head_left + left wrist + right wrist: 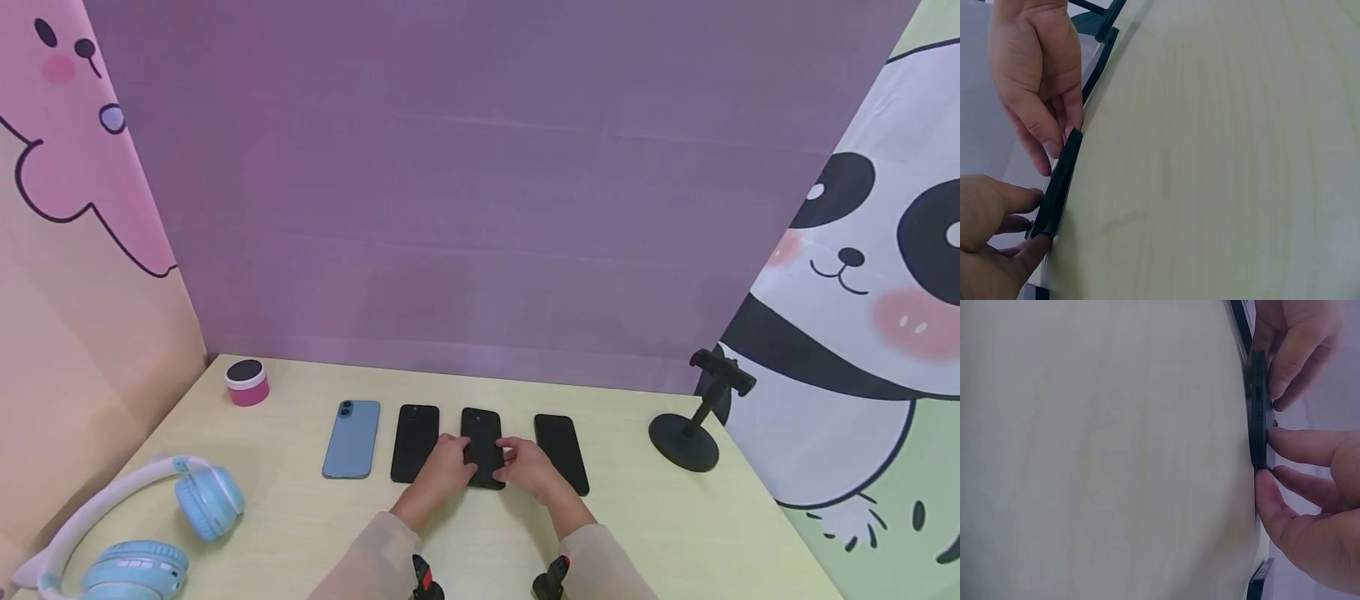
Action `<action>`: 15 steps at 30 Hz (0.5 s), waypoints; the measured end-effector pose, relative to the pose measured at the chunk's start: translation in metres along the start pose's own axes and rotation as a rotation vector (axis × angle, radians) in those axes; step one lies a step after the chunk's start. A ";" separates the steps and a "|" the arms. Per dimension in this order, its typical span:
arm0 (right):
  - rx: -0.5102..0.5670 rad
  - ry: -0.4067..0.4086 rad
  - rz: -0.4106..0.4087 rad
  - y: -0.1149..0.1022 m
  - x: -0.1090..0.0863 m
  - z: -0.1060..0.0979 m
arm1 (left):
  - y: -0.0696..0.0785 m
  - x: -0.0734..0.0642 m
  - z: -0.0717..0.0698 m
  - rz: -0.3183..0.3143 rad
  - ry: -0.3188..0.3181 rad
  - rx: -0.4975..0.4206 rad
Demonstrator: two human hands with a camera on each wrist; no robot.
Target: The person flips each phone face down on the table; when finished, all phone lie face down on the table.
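Across the back of the room we see a purple backdrop (480,183), faintly creased, flanked by a pink cartoon panel (75,158) on the left and a panda panel (847,333) on the right. Before us stretches the pale, lightly grained table (483,542), with blue headphones (206,504) near its left edge and a black stand (684,446) towards the far right corner. Our left hand (446,468) and right hand (531,467) curl their thumbs and fingers onto opposite sides of the held phone (482,448), gripping it between them. It is at the middle of the table, between two other black phones (561,450), a blue phone (351,442) further left: slim, dark, straight-sided, its corners rounded. In its near edge we make out a narrow slot (1259,392)
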State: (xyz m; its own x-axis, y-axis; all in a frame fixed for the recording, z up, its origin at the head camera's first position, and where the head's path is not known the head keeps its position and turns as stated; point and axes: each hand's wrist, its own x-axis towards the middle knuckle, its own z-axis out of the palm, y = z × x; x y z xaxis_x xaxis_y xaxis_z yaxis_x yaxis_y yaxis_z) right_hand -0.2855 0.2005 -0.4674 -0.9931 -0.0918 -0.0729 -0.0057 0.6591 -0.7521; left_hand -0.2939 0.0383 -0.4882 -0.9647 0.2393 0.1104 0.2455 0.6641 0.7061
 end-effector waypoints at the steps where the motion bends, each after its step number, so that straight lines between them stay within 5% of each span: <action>1: -0.005 0.006 0.005 0.000 0.000 0.000 | 0.000 0.000 0.001 -0.001 -0.005 0.010; 15: -0.028 0.020 0.017 -0.003 -0.002 -0.004 | 0.004 0.000 0.007 -0.029 -0.025 0.042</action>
State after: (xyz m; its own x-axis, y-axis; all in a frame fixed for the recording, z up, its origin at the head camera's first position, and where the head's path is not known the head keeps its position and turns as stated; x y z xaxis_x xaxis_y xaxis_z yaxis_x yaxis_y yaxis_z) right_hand -0.2837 0.2017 -0.4618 -0.9952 -0.0658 -0.0724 0.0083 0.6810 -0.7323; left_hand -0.2923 0.0457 -0.4905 -0.9688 0.2370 0.0726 0.2221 0.6997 0.6790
